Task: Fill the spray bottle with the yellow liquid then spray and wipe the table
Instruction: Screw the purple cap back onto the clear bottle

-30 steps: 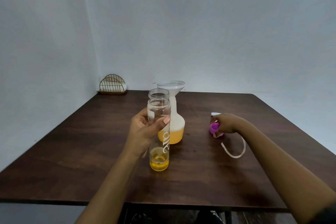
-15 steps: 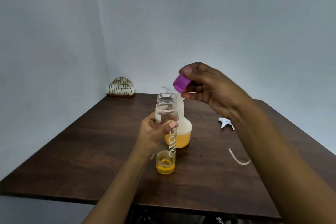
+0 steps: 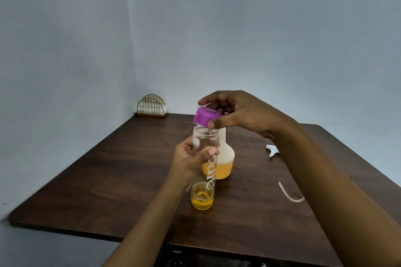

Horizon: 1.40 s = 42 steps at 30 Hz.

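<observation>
Behind the held glass bottle [image 3: 204, 171], the spray bottle [image 3: 225, 158] stands partly hidden.

Tall bottle [image 3: 203, 171] stands upright near table [image 3: 108, 171] centre, left hand [image 3: 188, 162] wrapped round its upper half from the left; liquid [image 3: 201, 200] sits in its base. Right hand [image 3: 240, 112] holds cap [image 3: 205, 117] tilted on the bottle's mouth. Spray bottle [image 3: 224, 158] stands just behind and right of it; spray head [image 3: 272, 150] and tube [image 3: 289, 194] lie farther right, wire rack [image 3: 152, 106] at far-left corner.
</observation>
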Available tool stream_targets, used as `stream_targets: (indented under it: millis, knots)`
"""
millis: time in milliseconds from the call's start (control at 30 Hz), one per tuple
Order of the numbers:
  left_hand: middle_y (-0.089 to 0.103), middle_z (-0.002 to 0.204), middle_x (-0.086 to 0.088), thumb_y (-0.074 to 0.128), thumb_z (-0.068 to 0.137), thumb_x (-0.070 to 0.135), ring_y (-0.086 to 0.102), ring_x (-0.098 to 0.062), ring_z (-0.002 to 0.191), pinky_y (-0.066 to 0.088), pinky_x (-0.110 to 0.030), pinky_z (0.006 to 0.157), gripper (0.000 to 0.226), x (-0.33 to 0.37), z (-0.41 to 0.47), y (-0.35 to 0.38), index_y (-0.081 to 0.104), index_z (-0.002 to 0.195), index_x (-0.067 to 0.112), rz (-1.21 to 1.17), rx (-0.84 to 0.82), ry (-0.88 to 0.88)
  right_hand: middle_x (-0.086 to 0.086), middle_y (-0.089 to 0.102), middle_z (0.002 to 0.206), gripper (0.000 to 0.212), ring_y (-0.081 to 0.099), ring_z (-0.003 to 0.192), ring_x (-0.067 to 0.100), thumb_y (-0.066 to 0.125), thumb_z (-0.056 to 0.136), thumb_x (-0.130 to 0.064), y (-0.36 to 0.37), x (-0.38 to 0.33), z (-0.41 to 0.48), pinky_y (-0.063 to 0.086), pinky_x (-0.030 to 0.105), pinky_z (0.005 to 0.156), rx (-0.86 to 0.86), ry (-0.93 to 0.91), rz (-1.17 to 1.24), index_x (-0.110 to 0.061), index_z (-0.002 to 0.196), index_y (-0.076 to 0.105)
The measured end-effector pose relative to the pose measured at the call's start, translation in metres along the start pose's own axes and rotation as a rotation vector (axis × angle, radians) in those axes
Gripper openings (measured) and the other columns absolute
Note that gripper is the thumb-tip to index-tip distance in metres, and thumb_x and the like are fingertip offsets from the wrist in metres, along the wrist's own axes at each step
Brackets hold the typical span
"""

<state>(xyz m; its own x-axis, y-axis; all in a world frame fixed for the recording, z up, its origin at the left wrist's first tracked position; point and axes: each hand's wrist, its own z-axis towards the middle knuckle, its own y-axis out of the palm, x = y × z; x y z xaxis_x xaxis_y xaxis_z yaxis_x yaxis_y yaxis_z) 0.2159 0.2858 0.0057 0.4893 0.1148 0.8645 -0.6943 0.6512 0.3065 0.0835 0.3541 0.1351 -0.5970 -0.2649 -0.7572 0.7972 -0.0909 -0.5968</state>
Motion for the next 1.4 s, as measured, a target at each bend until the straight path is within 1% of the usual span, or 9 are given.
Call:
stream_targets:
  millis: [167,333,467,533,600,700,900,1067,1400]
  knots:
    - [0.074,0.082,-0.006,0.09,0.04,0.045,0.07,-0.016,0.072,0.056,-0.026,0.064,0.048,0.0,-0.001,0.001,0.075,0.08,0.024,0.011,-0.006,0.009,-0.005,0.071,0.102,0.04,0.067,0.091,0.008,0.076,0.074,-0.015,-0.005,-0.017,0.004,0.053,0.02,0.083,-0.1,-0.002,-0.264,-0.018,0.113,0.066]
    - [0.074,0.082,-0.004,0.087,0.043,0.037,0.07,-0.016,0.075,0.055,-0.028,0.067,0.04,0.001,-0.001,0.001,0.076,0.08,0.026,0.041,-0.01,0.01,-0.004,0.069,0.08,0.043,0.061,0.076,0.011,0.073,0.068,-0.055,0.001,-0.038,0.014,0.046,0.027,0.066,-0.053,0.061,-0.723,-0.018,0.089,0.069]
    - [0.075,0.085,-0.006,0.089,0.036,0.05,0.07,-0.017,0.077,0.056,-0.027,0.067,0.055,0.0,-0.001,0.0,0.075,0.082,0.024,0.034,-0.004,0.015,-0.002,0.056,0.053,0.074,0.054,0.058,0.012,0.042,0.065,-0.086,0.015,-0.038,0.015,0.035,0.025,0.054,0.099,0.118,-1.027,-0.013,0.056,0.052]
    - [0.075,0.085,-0.007,0.09,0.034,0.051,0.07,-0.017,0.076,0.056,-0.028,0.066,0.061,0.0,0.0,0.0,0.073,0.084,0.02,0.035,0.004,0.009,0.0,0.063,0.056,0.087,0.06,0.057,0.012,0.024,0.064,-0.089,0.009,-0.033,0.011,0.039,0.025,0.056,0.122,0.144,-0.898,-0.011,0.063,0.061]
    - [0.075,0.086,-0.007,0.09,0.032,0.052,0.07,-0.018,0.076,0.056,-0.029,0.066,0.07,0.001,0.001,0.0,0.07,0.089,0.017,0.048,0.009,-0.01,0.0,0.071,0.084,0.087,0.067,0.073,0.01,0.026,0.064,-0.084,-0.005,-0.026,0.008,0.05,0.027,0.062,0.055,0.129,-0.602,-0.013,0.093,0.068]
    - [0.075,0.087,-0.006,0.09,0.033,0.052,0.07,-0.018,0.077,0.057,-0.03,0.066,0.072,0.001,0.002,-0.002,0.068,0.092,0.015,0.049,0.002,-0.018,-0.009,0.064,0.114,0.055,0.062,0.098,0.004,0.053,0.076,-0.06,-0.017,-0.016,0.005,0.055,0.024,0.073,-0.109,0.023,-0.358,-0.025,0.117,0.061]
    - [0.075,0.085,-0.006,0.084,0.042,0.033,0.07,-0.016,0.074,0.056,-0.029,0.065,0.056,0.002,0.002,-0.001,0.066,0.092,0.012,0.068,-0.003,-0.017,-0.009,0.068,0.1,0.043,0.059,0.086,0.005,0.071,0.075,-0.048,-0.004,-0.016,0.017,0.045,0.019,0.072,-0.078,-0.082,-0.665,-0.021,0.108,0.067]
    - [0.075,0.087,-0.007,0.089,0.033,0.052,0.071,-0.018,0.077,0.057,-0.028,0.065,0.073,0.001,0.002,-0.002,0.068,0.091,0.014,0.072,0.001,-0.008,-0.013,0.064,0.113,0.041,0.06,0.099,0.003,0.074,0.078,-0.026,-0.014,-0.021,0.021,0.049,0.012,0.076,-0.276,-0.097,-0.543,-0.023,0.117,0.063]
    - [0.075,0.085,-0.003,0.089,0.033,0.054,0.07,-0.014,0.076,0.057,-0.026,0.066,0.074,0.002,0.003,-0.003,0.067,0.093,0.016,0.066,-0.04,-0.019,-0.02,0.059,0.114,0.052,0.054,0.114,0.005,0.07,0.074,0.007,-0.028,-0.032,0.04,0.05,0.032,0.097,-0.603,-0.128,-0.483,-0.023,0.116,0.06]
